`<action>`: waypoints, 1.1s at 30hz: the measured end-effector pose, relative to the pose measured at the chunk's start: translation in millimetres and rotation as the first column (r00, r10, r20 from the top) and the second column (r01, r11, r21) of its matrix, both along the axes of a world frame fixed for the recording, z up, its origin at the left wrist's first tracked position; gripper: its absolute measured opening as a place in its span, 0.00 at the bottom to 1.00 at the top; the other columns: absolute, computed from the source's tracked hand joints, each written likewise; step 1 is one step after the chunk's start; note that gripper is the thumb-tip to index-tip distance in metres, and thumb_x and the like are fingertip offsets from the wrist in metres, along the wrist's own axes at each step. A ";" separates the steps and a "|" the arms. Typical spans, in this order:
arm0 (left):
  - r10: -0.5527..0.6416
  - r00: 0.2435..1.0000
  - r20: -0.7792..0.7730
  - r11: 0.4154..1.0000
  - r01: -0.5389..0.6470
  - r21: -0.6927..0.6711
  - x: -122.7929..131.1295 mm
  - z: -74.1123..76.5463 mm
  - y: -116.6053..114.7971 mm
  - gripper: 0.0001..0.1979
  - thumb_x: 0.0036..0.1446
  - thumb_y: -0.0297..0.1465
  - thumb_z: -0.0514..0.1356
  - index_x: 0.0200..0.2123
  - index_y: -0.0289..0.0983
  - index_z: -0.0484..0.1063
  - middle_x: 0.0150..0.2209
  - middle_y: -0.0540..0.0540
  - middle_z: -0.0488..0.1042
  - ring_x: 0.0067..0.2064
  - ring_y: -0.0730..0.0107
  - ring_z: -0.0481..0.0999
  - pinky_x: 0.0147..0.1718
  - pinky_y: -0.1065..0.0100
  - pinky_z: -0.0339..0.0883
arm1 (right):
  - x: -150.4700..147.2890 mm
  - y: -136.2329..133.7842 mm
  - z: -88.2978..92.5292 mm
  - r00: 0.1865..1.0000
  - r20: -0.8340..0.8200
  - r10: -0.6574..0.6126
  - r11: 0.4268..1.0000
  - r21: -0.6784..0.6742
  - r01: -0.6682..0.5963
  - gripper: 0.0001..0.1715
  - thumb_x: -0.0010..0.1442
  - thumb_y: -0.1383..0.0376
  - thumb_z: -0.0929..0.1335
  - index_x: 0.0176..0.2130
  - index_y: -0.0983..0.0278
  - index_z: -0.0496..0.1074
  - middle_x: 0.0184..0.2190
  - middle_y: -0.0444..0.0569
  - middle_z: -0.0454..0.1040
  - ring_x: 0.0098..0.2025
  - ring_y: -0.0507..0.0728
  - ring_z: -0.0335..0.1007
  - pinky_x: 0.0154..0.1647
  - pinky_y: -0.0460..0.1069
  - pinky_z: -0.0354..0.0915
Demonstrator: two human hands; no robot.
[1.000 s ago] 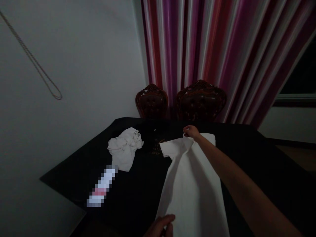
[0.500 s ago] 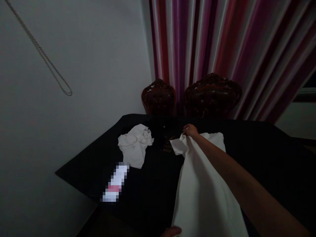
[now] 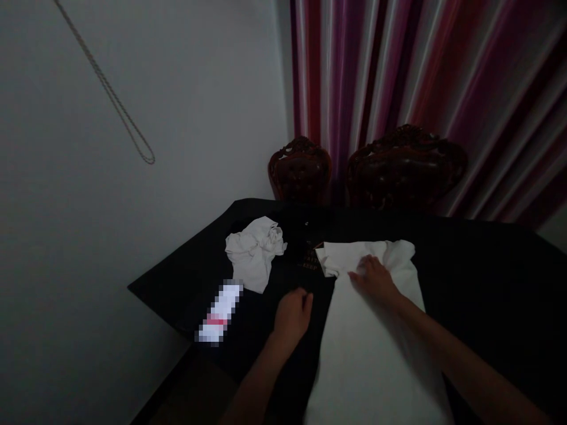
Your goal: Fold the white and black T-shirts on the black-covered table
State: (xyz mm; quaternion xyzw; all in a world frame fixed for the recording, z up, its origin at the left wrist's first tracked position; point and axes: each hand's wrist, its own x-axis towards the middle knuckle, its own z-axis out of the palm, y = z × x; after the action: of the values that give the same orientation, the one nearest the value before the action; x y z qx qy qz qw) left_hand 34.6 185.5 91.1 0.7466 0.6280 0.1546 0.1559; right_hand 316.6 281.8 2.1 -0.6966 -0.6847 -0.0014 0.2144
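A white T-shirt (image 3: 372,348) lies spread on the black-covered table, its short sleeve toward the left at the far end. On its upper part rests my right hand (image 3: 376,280), fingers apart and touching the cloth without gripping it. My left hand (image 3: 292,313) is left of the shirt, over the dark surface, with its fingers curled in and nothing visible in them. Farther left sits a crumpled white garment (image 3: 254,251), away from both hands. Dark cloth with printed lettering (image 3: 312,262) shows beside the sleeve.
A pixelated bright oblong (image 3: 220,313) lies near the table's left edge. Two carved dark chairs (image 3: 301,171) stand behind the black table (image 3: 186,283). Striped curtains (image 3: 376,71) hang at the back. A looped cord (image 3: 119,106) hangs before the left wall.
My right hand has let go of the pinched cloth by the sleeve and moved onto the shirt. My left hand has risen from the bottom edge to beside the shirt. The view has shifted left.
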 end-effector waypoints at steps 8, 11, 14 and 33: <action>0.042 0.989 -0.145 0.999 -0.038 0.035 99.6 -10.2 162.3 0.16 0.67 0.36 0.51 0.47 0.31 0.71 0.47 0.38 0.75 0.48 0.62 0.75 0.48 0.59 0.67 | 23.2 -0.9 8.5 0.962 0.258 -0.089 0.991 0.119 0.060 0.37 0.66 0.50 0.58 0.64 0.72 0.56 0.67 0.59 0.48 0.70 0.63 0.33 0.67 0.59 0.42; 0.045 0.981 -0.188 0.997 -0.031 0.073 114.7 -16.3 186.4 0.18 0.66 0.39 0.53 0.52 0.32 0.67 0.51 0.40 0.71 0.53 0.59 0.71 0.52 0.54 0.64 | 65.5 18.3 31.4 0.949 0.204 -0.241 0.970 0.066 0.232 0.28 0.69 0.58 0.55 0.62 0.67 0.59 0.65 0.56 0.54 0.68 0.61 0.42 0.63 0.57 0.50; 0.014 0.977 -0.215 0.995 0.008 0.103 123.3 -22.9 202.4 0.20 0.64 0.39 0.55 0.54 0.33 0.66 0.53 0.39 0.69 0.57 0.56 0.66 0.54 0.55 0.61 | 104.4 38.0 43.3 0.918 0.177 -0.354 0.934 0.024 0.355 0.26 0.67 0.61 0.58 0.60 0.68 0.61 0.60 0.61 0.61 0.64 0.68 0.51 0.57 0.63 0.55; -0.032 0.946 -0.321 0.998 0.011 -0.068 105.9 -25.2 217.8 0.23 0.59 0.44 0.60 0.50 0.33 0.69 0.53 0.38 0.71 0.55 0.54 0.69 0.53 0.52 0.63 | 15.9 18.9 12.7 0.982 0.189 -0.019 0.987 -0.153 0.048 0.60 0.54 0.33 0.61 0.65 0.76 0.55 0.66 0.69 0.47 0.68 0.75 0.34 0.64 0.66 0.40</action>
State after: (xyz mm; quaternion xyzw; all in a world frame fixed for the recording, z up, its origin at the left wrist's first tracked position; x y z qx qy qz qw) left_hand 140.5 403.3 65.9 0.7632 0.6415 0.0085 0.0772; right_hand 332.5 300.8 14.8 -0.7195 -0.6880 -0.0168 0.0937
